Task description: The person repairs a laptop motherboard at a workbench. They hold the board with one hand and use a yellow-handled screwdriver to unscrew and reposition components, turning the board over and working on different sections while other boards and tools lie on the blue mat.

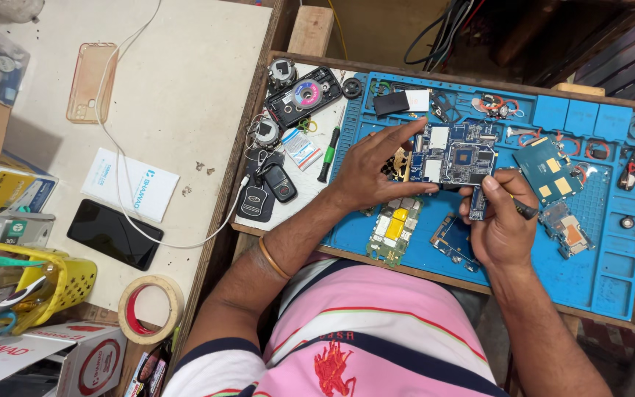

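Slippage looks the likeliest trouble: the left hand (376, 165) pinches the blue circuit board (453, 156) by its edges above the blue mat (604, 242), while the right hand (497, 220), closed on a dark tool (525, 211), could scratch its components.

- Tool in right hand (500, 224): mostly hidden by fingers, only dark tip shows; kind unclear.
- Blue circuit board (453, 154): lower edge covered by both hands.
- Yellow basket (45, 283): cut off at left edge.
- Small parts in blue mat (611, 250) trays: too small to tell.
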{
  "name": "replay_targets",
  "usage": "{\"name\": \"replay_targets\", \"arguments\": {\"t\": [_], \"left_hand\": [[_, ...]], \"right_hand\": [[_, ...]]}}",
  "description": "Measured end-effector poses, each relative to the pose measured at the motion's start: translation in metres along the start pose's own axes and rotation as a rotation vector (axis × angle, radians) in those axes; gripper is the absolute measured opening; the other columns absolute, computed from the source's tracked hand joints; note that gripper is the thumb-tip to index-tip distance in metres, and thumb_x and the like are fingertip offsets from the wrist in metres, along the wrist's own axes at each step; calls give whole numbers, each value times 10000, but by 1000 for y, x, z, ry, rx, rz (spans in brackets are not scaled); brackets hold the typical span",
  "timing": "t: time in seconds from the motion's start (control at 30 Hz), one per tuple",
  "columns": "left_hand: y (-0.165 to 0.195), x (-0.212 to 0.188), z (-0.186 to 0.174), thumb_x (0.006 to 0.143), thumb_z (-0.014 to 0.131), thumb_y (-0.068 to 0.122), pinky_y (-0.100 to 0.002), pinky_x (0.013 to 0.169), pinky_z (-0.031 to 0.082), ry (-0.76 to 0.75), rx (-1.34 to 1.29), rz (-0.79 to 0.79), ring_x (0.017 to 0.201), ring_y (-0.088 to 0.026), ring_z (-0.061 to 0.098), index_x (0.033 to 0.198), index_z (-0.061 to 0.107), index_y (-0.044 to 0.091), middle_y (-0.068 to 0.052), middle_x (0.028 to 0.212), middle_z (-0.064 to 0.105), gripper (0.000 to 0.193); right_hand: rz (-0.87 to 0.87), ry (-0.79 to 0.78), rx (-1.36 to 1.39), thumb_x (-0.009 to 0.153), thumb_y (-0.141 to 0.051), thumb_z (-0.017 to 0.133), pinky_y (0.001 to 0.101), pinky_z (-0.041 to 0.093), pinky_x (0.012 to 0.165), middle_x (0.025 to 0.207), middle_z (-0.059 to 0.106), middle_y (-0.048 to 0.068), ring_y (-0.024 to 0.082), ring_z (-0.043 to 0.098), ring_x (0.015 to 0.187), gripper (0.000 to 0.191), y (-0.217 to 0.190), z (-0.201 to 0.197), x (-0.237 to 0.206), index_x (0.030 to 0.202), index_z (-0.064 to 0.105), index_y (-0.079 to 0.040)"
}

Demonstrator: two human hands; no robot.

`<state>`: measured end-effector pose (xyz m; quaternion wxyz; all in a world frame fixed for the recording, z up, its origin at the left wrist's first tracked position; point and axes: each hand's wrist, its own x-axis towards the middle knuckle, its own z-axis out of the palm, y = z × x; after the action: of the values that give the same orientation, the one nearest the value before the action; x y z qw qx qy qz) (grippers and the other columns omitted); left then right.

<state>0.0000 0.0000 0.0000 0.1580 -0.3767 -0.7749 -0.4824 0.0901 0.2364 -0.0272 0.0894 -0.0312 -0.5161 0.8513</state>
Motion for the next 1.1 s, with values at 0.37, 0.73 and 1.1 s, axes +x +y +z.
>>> {"name": "replay_targets", "arguments": {"t": [0.37,0.73,1.1], "left_hand": [[4,6,7,726,965,436,-334,952,612,25,-4,-53,1070,-184,731,1482,529,134,-88,1343,678,923],[-23,25,24,689,981,465,-326,858,623,62,13,-22,992,-184,727,1305,568,96,-88,1249,675,829],[-11,15,18,715,962,469,-304,811,629,26,2,-58,951,-157,740,1391,534,128,-72,1257,677,870]], "right_hand": [[7,-2,-20,1096,-126,598,281,515,582,928,707,140,179,663,690,104,-3,-7,6,1061,601,-28],[-9,-15,-41,1101,-129,595,287,522,616,942,704,129,173,654,719,115,-2,-18,39,1060,612,-23],[-8,1,-17,1091,-124,606,287,536,621,933,707,136,178,660,712,102,-1,-12,25,1064,611,-26]]}}
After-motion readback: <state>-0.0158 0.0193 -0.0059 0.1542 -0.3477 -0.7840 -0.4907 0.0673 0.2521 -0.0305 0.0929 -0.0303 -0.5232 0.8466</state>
